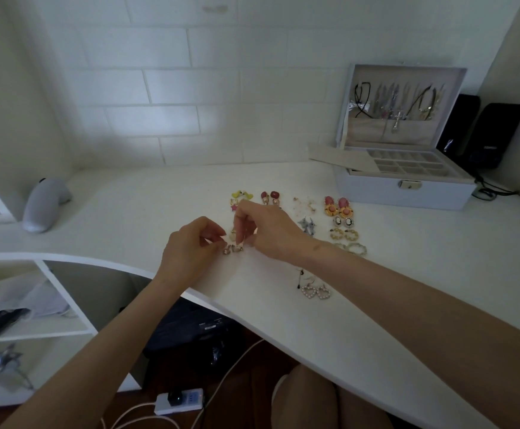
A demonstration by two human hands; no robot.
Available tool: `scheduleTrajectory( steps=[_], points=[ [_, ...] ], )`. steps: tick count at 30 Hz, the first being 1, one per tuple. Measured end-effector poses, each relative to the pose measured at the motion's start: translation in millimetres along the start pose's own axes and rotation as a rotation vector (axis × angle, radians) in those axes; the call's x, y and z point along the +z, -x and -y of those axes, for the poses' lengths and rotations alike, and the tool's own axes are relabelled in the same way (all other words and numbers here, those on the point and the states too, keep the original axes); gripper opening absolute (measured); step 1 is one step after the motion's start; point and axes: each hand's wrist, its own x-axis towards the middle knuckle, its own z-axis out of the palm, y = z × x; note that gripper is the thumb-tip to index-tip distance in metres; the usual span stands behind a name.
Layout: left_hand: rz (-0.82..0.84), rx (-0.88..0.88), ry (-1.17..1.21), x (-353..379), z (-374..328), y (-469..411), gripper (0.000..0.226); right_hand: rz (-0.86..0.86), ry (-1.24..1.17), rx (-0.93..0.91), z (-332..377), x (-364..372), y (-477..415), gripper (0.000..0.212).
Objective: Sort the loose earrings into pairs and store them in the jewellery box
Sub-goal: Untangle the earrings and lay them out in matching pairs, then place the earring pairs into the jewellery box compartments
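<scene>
Head view: left hand [190, 246] and right hand [262, 233] meet near the counter [159, 196] edge, fingers curled. Left pinches at two silver earrings [232, 248] lying side by side, likely matching them. Right pinches a pale earring [234, 233], hanging roughly upright. Open jewellery box [401, 193] stands well apart, back right, beyond the sorted pairs [344, 209].

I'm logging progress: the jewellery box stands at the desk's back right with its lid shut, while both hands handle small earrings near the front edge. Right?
No: the head view shows the jewellery box with its lid raised, necklaces hanging inside it. The rest holds: left hand and right hand handle small earrings near the front edge of the desk.
</scene>
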Motion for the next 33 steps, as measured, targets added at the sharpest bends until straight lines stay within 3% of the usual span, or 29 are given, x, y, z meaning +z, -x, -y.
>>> scheduleTrajectory(
  steps=[4, 11, 19, 24, 26, 30, 33],
  points=[
    [-0.09, 0.035, 0.022, -6, 0, 3, 0.01, -0.008, -0.054, 0.036, 0, -16, 3, 0.026],
    [-0.103, 0.097, 0.03, -4, -16, 10, 0.008, -0.002, -0.057, 0.079, -6, -34, 24, 0.029],
    [-0.005, 0.209, 0.04, 27, -58, 15, 0.008, -0.105, -0.036, 0.16, -33, -70, 63, 0.019],
    [0.113, 0.262, 0.106, 61, -101, -6, 0.009, -0.283, 0.083, 0.211, -74, -110, 79, 0.014],
    [0.188, 0.268, 0.136, 77, -123, -21, 0.019, -0.358, 0.167, 0.277, -102, -130, 83, 0.015],
    [0.344, 0.282, 0.002, 107, -168, -65, 0.052, -0.488, 0.327, 0.445, -157, -174, 89, 0.04],
    [0.404, 0.213, -0.017, 132, -188, -95, 0.062, -0.512, 0.391, 0.576, -185, -198, 90, 0.054]
  ],
)
